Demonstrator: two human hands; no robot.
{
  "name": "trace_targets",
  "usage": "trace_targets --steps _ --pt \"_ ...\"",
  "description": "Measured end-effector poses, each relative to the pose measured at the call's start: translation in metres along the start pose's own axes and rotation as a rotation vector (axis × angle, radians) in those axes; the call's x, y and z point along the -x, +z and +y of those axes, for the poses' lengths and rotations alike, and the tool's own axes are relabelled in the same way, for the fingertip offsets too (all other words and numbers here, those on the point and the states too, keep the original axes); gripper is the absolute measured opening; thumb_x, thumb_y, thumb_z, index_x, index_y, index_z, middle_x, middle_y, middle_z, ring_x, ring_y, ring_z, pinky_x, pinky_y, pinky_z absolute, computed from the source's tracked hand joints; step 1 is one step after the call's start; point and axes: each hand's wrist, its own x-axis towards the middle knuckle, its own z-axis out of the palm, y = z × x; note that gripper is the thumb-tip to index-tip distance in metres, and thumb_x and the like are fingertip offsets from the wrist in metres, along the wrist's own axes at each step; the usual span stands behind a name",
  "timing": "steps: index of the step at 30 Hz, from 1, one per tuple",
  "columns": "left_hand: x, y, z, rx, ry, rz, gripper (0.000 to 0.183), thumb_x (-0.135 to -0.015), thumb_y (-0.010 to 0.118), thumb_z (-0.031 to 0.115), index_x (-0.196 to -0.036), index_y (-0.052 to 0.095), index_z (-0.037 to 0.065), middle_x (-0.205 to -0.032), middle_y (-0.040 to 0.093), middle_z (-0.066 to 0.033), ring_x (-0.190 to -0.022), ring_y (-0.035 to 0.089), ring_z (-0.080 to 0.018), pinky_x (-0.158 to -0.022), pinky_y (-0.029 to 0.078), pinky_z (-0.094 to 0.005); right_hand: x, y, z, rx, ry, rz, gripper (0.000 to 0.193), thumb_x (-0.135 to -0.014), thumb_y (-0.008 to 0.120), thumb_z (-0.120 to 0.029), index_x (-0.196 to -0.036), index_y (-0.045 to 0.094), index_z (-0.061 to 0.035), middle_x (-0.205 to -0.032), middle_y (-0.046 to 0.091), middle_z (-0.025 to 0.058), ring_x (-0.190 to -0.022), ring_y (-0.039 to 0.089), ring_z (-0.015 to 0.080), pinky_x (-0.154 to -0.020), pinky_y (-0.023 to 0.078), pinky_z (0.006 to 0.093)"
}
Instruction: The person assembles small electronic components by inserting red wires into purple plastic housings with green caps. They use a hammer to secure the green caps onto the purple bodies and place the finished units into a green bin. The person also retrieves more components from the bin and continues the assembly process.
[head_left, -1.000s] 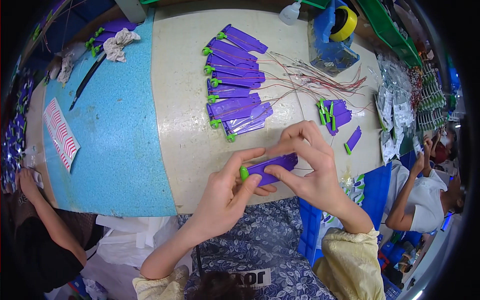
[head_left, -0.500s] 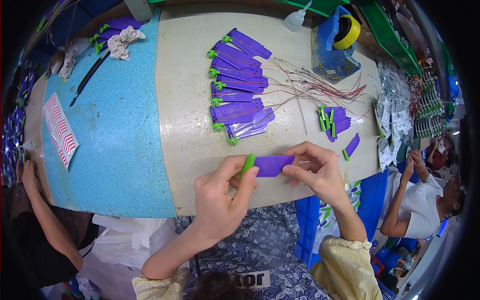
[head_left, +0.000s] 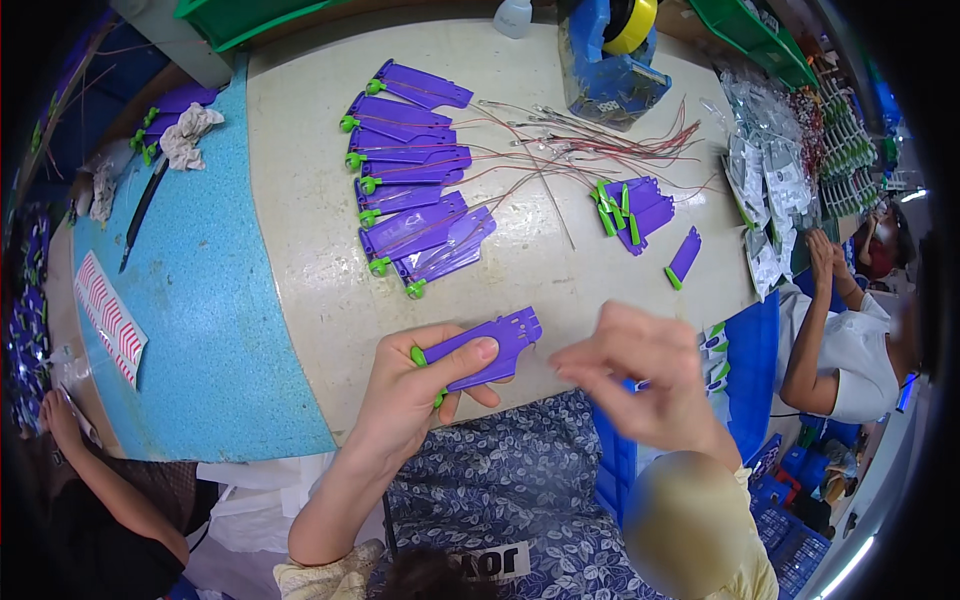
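Note:
My left hand is closed on a flat purple plastic piece with green plastic at its left end; the thumb lies across its face. Small notches and slots show at the piece's right end. Just right of it, my right hand is curled, with thumb and forefinger drawn together in a pinch. Motion blurs that hand, and anything between its fingertips is too small to make out. Beyond my hands lies a column of purple pieces with green ends, with thin red wires running off to the right.
A small pile of purple-and-green pieces and one loose piece lie to the right. At the back stand a blue tape dispenser and a white bottle. A blue mat bears a striped sticker sheet. Other people sit on both sides.
My right hand has let go of the purple piece and drawn away to the right. My left hand has shifted slightly left and turned the piece, its thumb now on the face.

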Motion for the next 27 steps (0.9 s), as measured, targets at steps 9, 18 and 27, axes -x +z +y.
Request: trace_targets --steps 9,18,27 --pt "0.020 -0.007 -0.001 -0.456 0.350 0.325 0.021 -0.088 0.076 0.012 -0.101 0.071 -0.004 -0.079 0.071 -0.0044 -0.066 0.063 -0.0067 -0.054 0.043 -0.0210 -0.058 -0.074 0.090 0.179 -0.012 0.623 0.048 -0.073 0.085 -0.015 -0.114 0.066 0.0022 -0.121 0.067 0.0156 -0.112 0.064 0.0248 -0.098 0.049 0.0372" --pt "0.015 0.007 0.003 -0.510 0.333 0.196 0.013 -0.095 0.067 0.010 -0.097 0.068 -0.003 -0.085 0.075 -0.0098 -0.070 0.069 -0.0124 -0.062 0.049 -0.0231 -0.132 -0.125 0.196 -0.208 -0.065 0.261 0.052 -0.076 0.083 -0.012 -0.120 0.060 0.0026 -0.146 0.052 0.0188 -0.127 0.056 0.0300 -0.110 0.041 0.0398" --pt "0.003 -0.006 0.019 -1.411 0.905 0.332 0.010 -0.082 0.071 0.001 -0.088 0.064 -0.003 -0.127 0.066 -0.0174 -0.096 0.058 -0.0332 -0.085 0.048 -0.0390 -0.012 -0.090 0.116 0.495 -0.016 0.210 0.031 -0.072 0.075 0.001 -0.101 0.066 -0.0005 -0.104 0.064 0.0119 -0.098 0.063 0.0291 -0.081 0.051 0.0387"
